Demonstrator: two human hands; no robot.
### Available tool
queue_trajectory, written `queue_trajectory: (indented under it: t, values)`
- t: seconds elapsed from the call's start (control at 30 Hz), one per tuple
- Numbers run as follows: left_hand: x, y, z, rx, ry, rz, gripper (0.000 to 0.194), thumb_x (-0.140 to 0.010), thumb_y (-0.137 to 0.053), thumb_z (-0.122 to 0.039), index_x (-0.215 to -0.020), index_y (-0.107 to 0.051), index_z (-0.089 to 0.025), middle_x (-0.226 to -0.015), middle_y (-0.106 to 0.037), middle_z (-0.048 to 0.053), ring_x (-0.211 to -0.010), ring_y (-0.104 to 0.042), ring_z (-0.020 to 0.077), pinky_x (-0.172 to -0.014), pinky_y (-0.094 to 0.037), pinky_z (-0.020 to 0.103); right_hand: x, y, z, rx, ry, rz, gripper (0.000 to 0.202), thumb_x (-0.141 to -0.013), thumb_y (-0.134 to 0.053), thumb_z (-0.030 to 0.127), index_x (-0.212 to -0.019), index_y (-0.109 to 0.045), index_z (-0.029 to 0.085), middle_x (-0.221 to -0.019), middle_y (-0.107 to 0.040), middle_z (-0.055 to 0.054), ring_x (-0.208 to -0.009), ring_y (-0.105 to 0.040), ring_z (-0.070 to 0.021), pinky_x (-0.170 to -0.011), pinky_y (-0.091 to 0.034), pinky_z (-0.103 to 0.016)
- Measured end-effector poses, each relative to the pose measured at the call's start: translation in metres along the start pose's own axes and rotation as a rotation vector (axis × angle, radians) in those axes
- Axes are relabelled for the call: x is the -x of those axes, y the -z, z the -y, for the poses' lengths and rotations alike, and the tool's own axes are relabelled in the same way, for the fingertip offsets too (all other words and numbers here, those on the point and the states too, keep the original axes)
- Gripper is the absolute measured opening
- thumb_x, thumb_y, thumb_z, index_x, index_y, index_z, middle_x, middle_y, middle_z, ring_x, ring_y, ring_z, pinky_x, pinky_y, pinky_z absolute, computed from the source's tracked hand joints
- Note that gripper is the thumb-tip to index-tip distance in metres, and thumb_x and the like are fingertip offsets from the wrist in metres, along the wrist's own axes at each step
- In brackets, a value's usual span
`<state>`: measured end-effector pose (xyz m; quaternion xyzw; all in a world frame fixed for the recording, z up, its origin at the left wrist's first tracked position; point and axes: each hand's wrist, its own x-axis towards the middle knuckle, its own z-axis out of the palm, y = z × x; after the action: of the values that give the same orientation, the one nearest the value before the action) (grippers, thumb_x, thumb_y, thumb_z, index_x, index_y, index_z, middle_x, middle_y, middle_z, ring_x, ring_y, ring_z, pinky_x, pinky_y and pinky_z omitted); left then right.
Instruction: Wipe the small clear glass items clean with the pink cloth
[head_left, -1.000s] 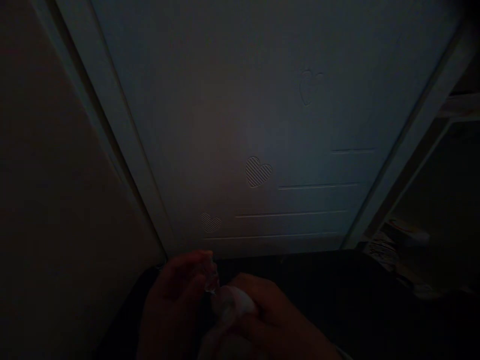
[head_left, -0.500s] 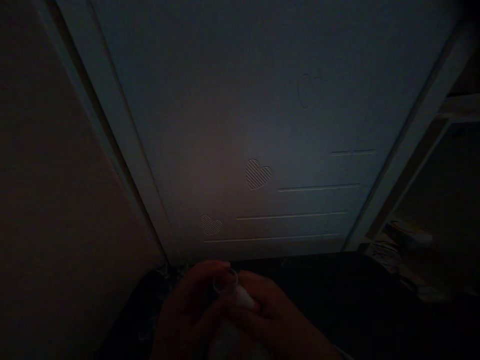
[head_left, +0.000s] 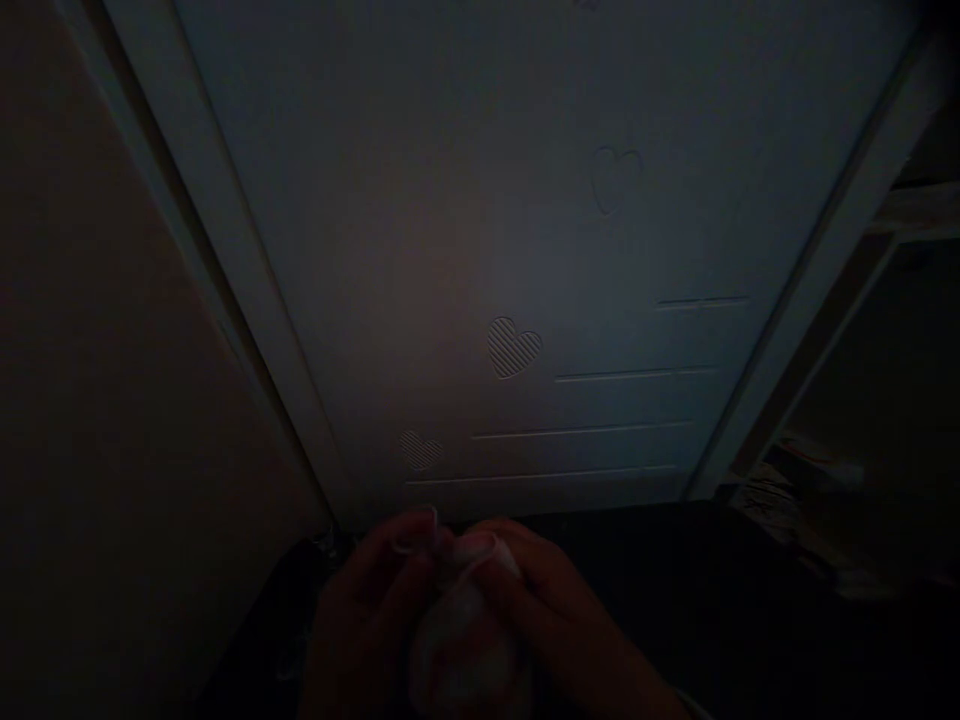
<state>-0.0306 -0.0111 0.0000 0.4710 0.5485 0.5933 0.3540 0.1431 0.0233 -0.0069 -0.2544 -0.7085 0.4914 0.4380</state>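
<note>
Low in the dim head view, my left hand (head_left: 367,600) and my right hand (head_left: 551,610) are close together with their fingers closed. Between them is a pale, pinkish-white soft bundle (head_left: 472,645), like cloth or a thin bag; its exact kind is too dark to tell. My right thumb and fingers pinch its upper edge, which curls open. At my left fingertips a thin, light curved rim (head_left: 420,545) stands out, apparently part of the same bundle. The lower part of the bundle runs out of the frame.
Ahead stands a white panel door (head_left: 510,240) with engraved hearts and lines. A brown wall (head_left: 150,400) is on the left. A dark surface (head_left: 637,560) lies beneath the hands. At right, shelving (head_left: 922,215) holds indistinct items.
My fingers have drawn slightly apart at the bundle's top. Its edge is now spread between the hands, and more of its pale body shows below.
</note>
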Motion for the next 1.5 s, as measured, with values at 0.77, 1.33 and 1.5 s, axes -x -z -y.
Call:
queue_trajectory:
  t: [0.77, 1.33, 1.5]
  values:
    - [0.0, -0.007, -0.004, -0.384, -0.278, 0.162, 0.012, -0.082, -0.064, -0.026, -0.074, -0.073, -0.027, -0.076, -0.077, -0.001, -0.069, -0.071, 0.0188, -0.067, -0.055, 0.026, 0.003, 0.0, -0.007, -0.028, -0.087, -0.167, 0.033, -0.098, -0.055, 0.044, -0.124, -0.065, 0.026, -0.122, -0.068, -0.007, -0.112, -0.062, -0.0254, -0.098, -0.047, -0.039]
    - [0.003, 0.009, -0.01, 0.041, -0.06, 0.149, 0.028, -0.063, -0.086, -0.015, -0.085, -0.083, -0.033, -0.085, -0.082, -0.002, -0.079, -0.077, 0.0199, -0.071, -0.062, 0.022, 0.011, 0.002, -0.015, -0.243, -0.065, -0.16, 0.037, -0.094, -0.057, 0.057, -0.113, -0.065, 0.026, -0.098, -0.068, -0.004, -0.083, -0.063, -0.0194, -0.071, -0.051, -0.028]
    - [0.006, 0.001, -0.007, -0.069, -0.082, 0.106, 0.022, -0.07, -0.081, -0.027, -0.091, -0.083, -0.033, -0.092, -0.084, 0.0, -0.084, -0.078, 0.0224, -0.075, -0.062, 0.027, 0.01, -0.003, -0.01, -0.168, -0.09, -0.168, 0.028, -0.091, -0.062, 0.05, -0.099, -0.064, 0.023, -0.086, -0.064, -0.003, -0.073, -0.06, -0.0172, -0.064, -0.05, -0.027]
